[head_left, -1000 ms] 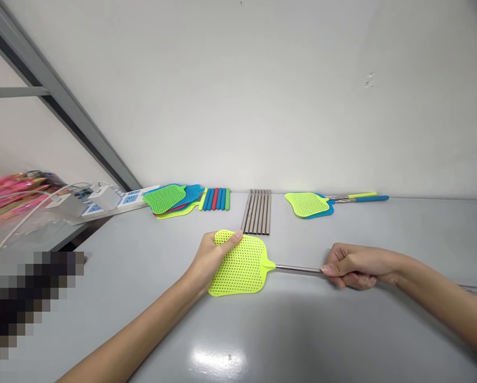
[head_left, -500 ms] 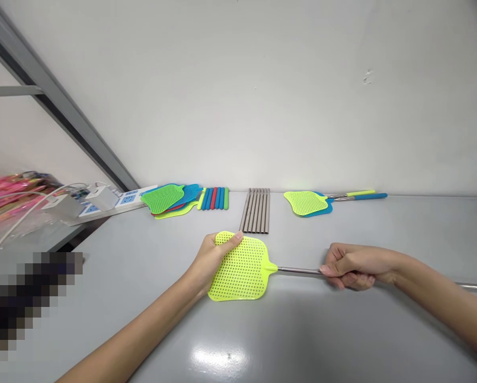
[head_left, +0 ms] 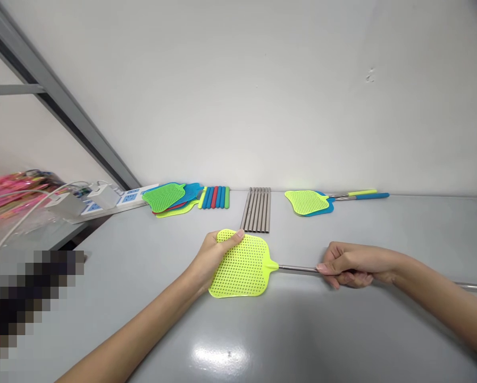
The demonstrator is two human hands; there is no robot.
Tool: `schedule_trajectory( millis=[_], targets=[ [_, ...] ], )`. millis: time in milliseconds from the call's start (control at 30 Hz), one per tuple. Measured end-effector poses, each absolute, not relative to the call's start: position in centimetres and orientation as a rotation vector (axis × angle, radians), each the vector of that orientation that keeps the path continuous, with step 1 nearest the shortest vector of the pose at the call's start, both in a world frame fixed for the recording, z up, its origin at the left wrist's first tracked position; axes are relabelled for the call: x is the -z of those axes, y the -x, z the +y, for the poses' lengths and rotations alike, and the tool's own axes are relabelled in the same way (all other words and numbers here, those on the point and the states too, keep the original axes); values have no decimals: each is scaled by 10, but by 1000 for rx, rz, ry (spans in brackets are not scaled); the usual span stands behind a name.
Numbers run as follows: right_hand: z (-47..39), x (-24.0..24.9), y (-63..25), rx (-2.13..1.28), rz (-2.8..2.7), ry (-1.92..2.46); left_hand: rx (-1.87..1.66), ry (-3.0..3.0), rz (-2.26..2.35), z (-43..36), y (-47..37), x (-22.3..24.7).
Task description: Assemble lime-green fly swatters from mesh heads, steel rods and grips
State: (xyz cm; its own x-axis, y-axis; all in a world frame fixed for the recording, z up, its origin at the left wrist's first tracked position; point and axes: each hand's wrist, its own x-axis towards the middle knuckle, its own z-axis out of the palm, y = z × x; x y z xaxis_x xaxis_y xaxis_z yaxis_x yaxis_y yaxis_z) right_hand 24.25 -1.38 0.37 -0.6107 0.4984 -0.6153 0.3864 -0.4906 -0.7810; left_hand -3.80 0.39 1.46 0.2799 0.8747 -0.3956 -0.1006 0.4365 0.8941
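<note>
A yellow-green fly swatter (head_left: 241, 266) is held level above the grey table, its perforated head to the left and a thin metal rod (head_left: 298, 268) running right. My left hand (head_left: 216, 252) grips the head's left side, thumb on top and the fingers hidden behind. My right hand (head_left: 348, 266) is closed around the rod, thumb and fingertips pinching it. Past my right forearm, at the right edge, a metal rod (head_left: 475, 287) shows in line with the held one; whether it is the same rod is hidden by the arm.
Along the wall lie loose swatter heads (head_left: 164, 198), coloured handle grips (head_left: 215, 197), a row of metal tubes (head_left: 257, 210) and swatters with handles (head_left: 306, 202). A power strip (head_left: 132, 197) with plugged-in chargers and bagged pink items (head_left: 15, 194) are at left.
My right hand has shifted slightly left along the rod, closer to the swatter head. My left hand keeps its hold, and the view has moved a little.
</note>
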Motion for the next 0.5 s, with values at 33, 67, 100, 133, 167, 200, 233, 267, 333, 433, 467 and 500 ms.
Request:
schedule_trajectory(
  millis=[33,67,100,133,167,200,233,267,333,433,467,500],
  targets=[
    [-14,-5,-242,-2272,-1559,1341,-772,-883,1075,5,39,-15],
    [-15,-6,-242,-2266,-1574,1330,-761,-874,1067,7,39,-15],
    [-15,-7,-241,-2261,-1586,1316,-753,-863,1061,8,40,-16],
    [-16,-9,-241,-2257,-1595,1305,-748,-855,1059,9,41,-16],
    [-16,-9,-241,-2253,-1600,1299,-744,-851,1057,11,41,-16],
    [-17,-10,-240,-2247,-1604,1297,-739,-851,1053,12,42,-16],
    [-17,-11,-240,-2238,-1608,1300,-733,-855,1051,13,42,-17],
    [-17,-11,-239,-2223,-1615,1301,-727,-862,1050,13,43,-17],
    [-17,-12,-239,-2193,-1649,1298,-720,-873,1055,15,44,-19],
    [-16,-13,-240,-2178,-1716,1282,-719,-881,1061,16,46,-22],
    [-16,-13,-240,-2184,-1732,1277,-717,-884,1061,16,46,-23],
    [-15,-14,-241,-2187,-1744,1274,-716,-888,1062,17,47,-24]
  ],
)
